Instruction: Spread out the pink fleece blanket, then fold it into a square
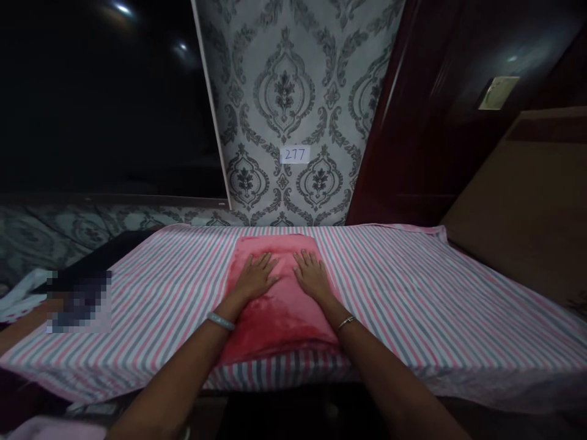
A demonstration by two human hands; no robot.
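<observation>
A folded pink-red plush cloth [279,321], perhaps a blanket or towel, lies on the striped tablecloth [394,287] in the middle of the table. Flat on its left upper part rests my left hand [257,276], fingers spread. My right hand [312,275] presses on the cloth's right upper part, its fingers also stretched out. Neither hand grasps anything. The near edge of the cloth shows stacked layers close to the table's front edge. A band circles my left wrist and a thin bracelet my right.
Behind the table is a patterned wall with a paper label [295,154] reading 277. A large dark screen [105,104] hangs at left, and a cardboard box [527,208] stands at right. Another person's arm [27,324] and a pixelated patch appear at the left edge.
</observation>
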